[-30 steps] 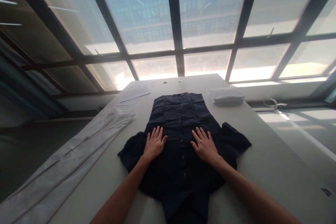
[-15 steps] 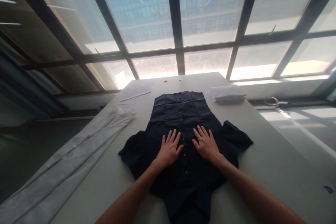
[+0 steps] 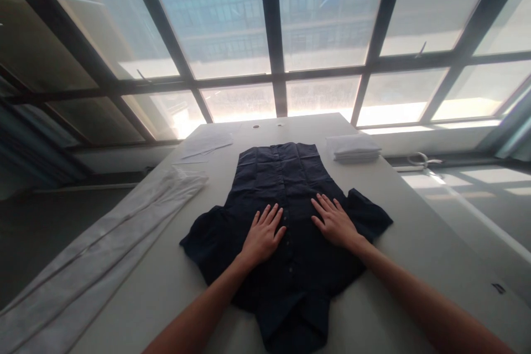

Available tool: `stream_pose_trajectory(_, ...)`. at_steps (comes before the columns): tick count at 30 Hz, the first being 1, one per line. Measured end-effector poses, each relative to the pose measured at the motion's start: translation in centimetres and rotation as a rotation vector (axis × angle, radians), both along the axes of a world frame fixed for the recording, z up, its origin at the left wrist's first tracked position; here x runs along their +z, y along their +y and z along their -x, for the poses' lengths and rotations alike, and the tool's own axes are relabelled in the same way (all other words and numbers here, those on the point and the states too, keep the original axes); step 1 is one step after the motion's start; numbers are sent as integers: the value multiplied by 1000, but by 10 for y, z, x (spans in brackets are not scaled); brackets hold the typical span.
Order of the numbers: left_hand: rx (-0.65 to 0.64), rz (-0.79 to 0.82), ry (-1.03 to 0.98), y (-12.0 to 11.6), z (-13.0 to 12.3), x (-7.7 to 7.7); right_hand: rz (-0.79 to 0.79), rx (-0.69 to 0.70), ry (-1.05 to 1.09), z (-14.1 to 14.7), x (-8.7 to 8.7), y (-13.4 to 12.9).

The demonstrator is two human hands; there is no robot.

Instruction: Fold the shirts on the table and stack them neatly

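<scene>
A dark navy short-sleeved shirt [image 3: 276, 177] lies spread on the white table, its button line running down the middle and its collar end nearest me. My left hand [image 3: 264, 234] rests flat on the cloth just left of the buttons, fingers stretched out. On the other side of the buttons my right hand [image 3: 334, 221] also lies flat, fingers extended toward the right sleeve's upper edge. Neither hand grips the fabric. Both sleeves stick out to the sides, and the collar end looks loosely rumpled.
Along the left side of the white table [image 3: 398, 243] lies a long pale cloth [image 3: 124, 238]. White sheets [image 3: 207, 145] are at the back left, and a folded white stack [image 3: 354, 148] sits at the back right. Large framed windows [image 3: 323, 16] stand beyond the table.
My right hand has slid right across the shirt, away from the buttons. My left hand stays about where it was on the cloth. The whole view has shifted slightly.
</scene>
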State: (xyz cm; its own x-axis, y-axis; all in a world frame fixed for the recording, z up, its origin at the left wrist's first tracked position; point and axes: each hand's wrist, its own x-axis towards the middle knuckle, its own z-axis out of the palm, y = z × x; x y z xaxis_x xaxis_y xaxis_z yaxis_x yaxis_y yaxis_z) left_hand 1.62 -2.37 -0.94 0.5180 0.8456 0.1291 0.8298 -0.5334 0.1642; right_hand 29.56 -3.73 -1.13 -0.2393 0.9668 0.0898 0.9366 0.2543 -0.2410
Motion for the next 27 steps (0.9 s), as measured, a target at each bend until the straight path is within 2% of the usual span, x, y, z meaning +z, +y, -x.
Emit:
stream_pose_trajectory(3,-4,18,-3,0,-1,1,-12,-128,-30,-26,-4,9)
stream_pose_trajectory(8,-7,13,-17,1,-1,1,-70,-160,0,-36,-4,12)
stream_pose_trajectory(11,-11,-2,-21,1,0,0,-123,-131,31,-25,3,2)
stream_pose_trajectory(14,-14,-15,-18,1,-1,0,-157,-65,56,4,10,-17)
stream_pose_trajectory(18,-1,-16,-1,-1,-4,0,-75,143,102,50,11,-44)
stream_pose_trajectory(20,3,-7,5,-5,-5,0,-16,200,107,63,11,-50)
stream_pose_trajectory(27,-61,16,7,-37,-2,-1,28,155,102,56,12,-51)
